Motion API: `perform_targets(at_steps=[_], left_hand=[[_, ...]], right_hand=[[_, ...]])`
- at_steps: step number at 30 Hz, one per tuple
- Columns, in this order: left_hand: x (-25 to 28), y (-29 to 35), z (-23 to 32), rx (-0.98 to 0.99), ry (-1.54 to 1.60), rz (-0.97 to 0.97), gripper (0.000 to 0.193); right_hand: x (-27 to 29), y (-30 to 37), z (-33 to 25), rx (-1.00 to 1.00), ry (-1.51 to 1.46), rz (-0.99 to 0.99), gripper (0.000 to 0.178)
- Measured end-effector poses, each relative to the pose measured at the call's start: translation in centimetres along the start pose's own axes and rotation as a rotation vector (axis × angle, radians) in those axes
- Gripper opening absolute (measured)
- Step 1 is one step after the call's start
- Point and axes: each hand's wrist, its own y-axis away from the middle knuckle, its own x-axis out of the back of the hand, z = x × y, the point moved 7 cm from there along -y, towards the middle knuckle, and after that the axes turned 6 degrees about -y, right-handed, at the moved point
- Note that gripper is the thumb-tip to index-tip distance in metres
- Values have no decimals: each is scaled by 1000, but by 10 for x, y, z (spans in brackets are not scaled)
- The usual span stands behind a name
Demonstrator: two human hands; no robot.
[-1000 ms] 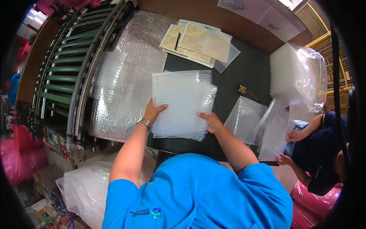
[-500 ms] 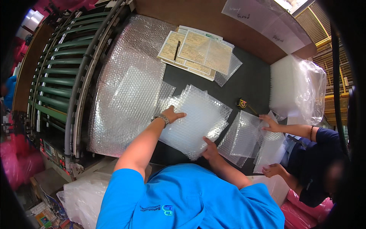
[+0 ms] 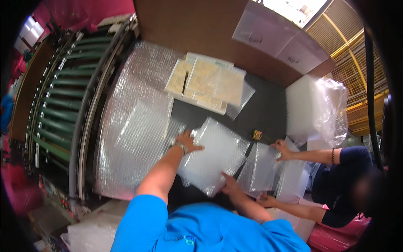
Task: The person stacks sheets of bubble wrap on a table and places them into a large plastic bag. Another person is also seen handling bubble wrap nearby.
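A stack of clear bubble-wrap sheets lies on the dark table in front of me, its edges now fairly even. My left hand, with a watch on the wrist, lies on its left edge with thumb and fingers apart. At the lower right edge, my right hand pinches the sheets, thumb on top and the other fingers mostly hidden underneath. A larger spread of bubble wrap covers the table to the left.
At right, a co-worker's hands handle other bubble-wrap pieces. A tape measure lies near them. Beyond are papers with a pen and a plastic-wrapped white block. A green roller conveyor runs along the left.
My view has tilted, so the table sits lower in the picture. The stack's sheets look more evenly lined up. The co-worker's lower hand has moved left, toward the smaller pieces.
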Motion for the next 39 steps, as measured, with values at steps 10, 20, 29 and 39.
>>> perform_targets(at_steps=[10,20,29,39], left_hand=[[-16,12,12,-174,1070,311,81],[-8,158,24,-487,704,620,97],[-75,199,18,-244,978,507,76],[-124,243,16,-203,937,682,84]], right_hand=[[-16,22,-71,495,119,-214,57],[-43,95,-140,583,807,-512,57],[-77,76,-77,496,1015,-864,65],[-65,75,-49,521,1021,-815,75]])
